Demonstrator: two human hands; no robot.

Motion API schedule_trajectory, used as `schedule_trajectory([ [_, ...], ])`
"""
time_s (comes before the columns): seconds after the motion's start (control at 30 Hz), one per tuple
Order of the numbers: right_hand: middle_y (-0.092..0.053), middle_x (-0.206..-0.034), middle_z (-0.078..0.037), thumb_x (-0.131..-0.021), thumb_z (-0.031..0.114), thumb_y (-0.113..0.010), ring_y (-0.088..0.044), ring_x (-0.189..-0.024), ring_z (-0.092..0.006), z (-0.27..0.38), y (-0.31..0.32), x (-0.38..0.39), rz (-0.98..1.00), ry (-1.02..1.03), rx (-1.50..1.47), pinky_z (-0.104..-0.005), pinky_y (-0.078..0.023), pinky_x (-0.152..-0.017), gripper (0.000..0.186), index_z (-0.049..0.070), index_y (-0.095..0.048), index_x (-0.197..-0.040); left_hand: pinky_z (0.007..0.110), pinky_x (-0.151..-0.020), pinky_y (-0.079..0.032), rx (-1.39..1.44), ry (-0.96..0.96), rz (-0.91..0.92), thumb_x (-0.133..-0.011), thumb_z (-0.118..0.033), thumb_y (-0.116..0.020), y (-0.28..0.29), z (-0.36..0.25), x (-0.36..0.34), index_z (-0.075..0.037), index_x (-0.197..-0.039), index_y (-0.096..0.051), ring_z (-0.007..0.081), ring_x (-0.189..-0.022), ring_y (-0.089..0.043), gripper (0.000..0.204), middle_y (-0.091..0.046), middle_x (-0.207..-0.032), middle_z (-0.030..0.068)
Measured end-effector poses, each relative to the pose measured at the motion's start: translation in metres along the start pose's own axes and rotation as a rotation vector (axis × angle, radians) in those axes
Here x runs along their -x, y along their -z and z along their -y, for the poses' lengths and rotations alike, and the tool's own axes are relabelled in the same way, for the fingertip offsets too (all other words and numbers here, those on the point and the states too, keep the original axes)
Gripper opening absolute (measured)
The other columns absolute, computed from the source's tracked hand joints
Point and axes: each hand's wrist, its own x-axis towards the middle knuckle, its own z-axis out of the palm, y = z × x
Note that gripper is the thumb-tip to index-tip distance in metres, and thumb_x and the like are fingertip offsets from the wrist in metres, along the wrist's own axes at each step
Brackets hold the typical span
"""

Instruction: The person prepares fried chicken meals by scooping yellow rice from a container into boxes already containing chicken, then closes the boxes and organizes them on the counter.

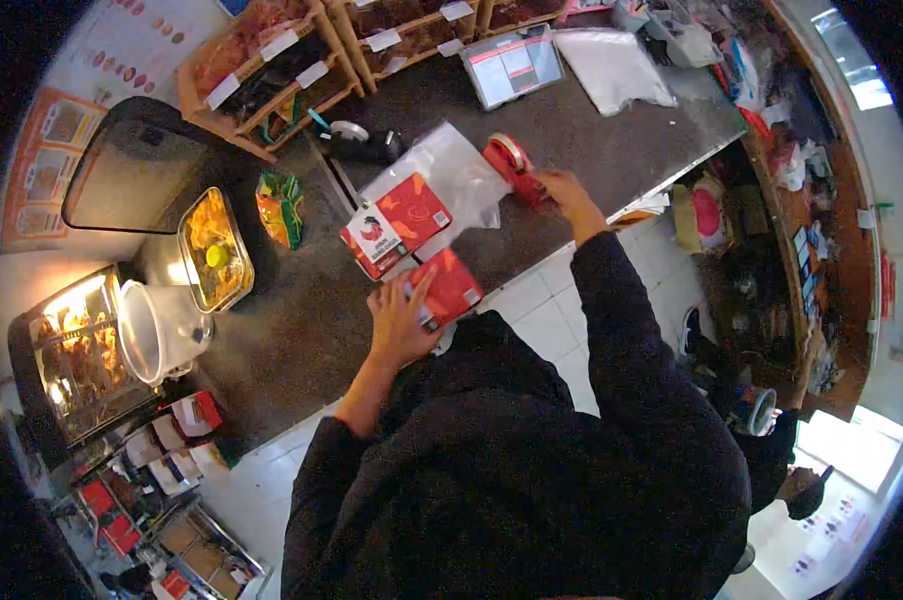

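My left hand [399,322] grips the near end of a red printed cardboard box [449,284] at the counter's front edge, its fingers over the top. Just behind that box lies another red box [418,208] with a white logo panel, on clear plastic bags [461,175]. To the right, my right hand [569,200] is closed round the handle end of a red tape dispenser [516,172], which carries a roll of tape. The dispenser is beside the plastic bags, apart from the boxes. My left palm hides part of the box it holds.
The dark counter [281,350] carries a green-and-red packet [280,210], a metal tray of yellow food [214,250] and a clear plastic tub [151,325] beside a lit food warmer [76,360]. Wooden bins [261,75], a tablet [513,68] and plastic sheets [613,70] stand behind. Another person's hand [801,490] shows lower right.
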Motion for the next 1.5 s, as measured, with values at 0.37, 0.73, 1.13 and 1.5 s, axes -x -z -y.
schedule_trajectory([
  [0.37, -0.066, -0.068, -0.010, -0.084, 0.042, -0.069, -0.061, -0.061, -0.0220, -0.078, 0.023, -0.005, -0.427, 0.606, 0.879, -0.0371, -0.048, -0.057, 0.036, 0.006, -0.074, -0.081, 0.064, -0.098, -0.027, -0.040, 0.211, 0.076, -0.062, -0.045, -0.079, -0.054, -0.050, -0.069, -0.029, -0.147, -0.025, 0.0394, -0.128, -0.036, 0.102, -0.033, -0.141, 0.0150],
  [0.73, -0.071, -0.083, -0.017, -0.086, 0.041, -0.066, -0.065, -0.075, -0.0226, -0.125, -0.091, 0.147, 0.065, 0.264, 0.263, -0.0358, -0.049, -0.069, 0.041, 0.000, -0.072, -0.090, 0.063, -0.093, -0.030, 0.122, 0.193, -0.180, -0.057, -0.056, -0.079, -0.074, -0.040, -0.051, -0.030, -0.142, -0.037, 0.0407, -0.125, -0.040, 0.098, -0.037, -0.141, 0.0199],
  [1.13, -0.057, -0.062, -0.017, -0.087, 0.035, -0.065, -0.053, -0.055, -0.0304, -0.144, -0.070, 0.128, -0.058, 0.777, 0.984, -0.0418, -0.042, -0.056, 0.040, -0.001, -0.063, -0.071, 0.063, -0.093, -0.035, -0.099, -0.150, -0.183, -0.071, -0.039, -0.074, -0.046, 0.000, -0.021, -0.021, -0.137, -0.044, 0.0341, -0.133, -0.032, 0.074, -0.032, -0.147, 0.0106],
  [1.5, -0.066, -0.094, -0.014, -0.088, 0.023, -0.062, -0.064, -0.082, -0.0313, -0.128, -0.436, 0.280, 0.571, 0.947, 0.700, -0.0375, -0.051, -0.072, 0.019, 0.006, -0.065, -0.096, 0.036, -0.077, -0.049, 0.214, 0.929, -0.749, -0.081, -0.018, -0.068, 0.052, 0.327, 0.412, -0.008, -0.092, -0.064, 0.0261, -0.084, -0.060, 0.016, -0.063, -0.095, 0.0100],
])
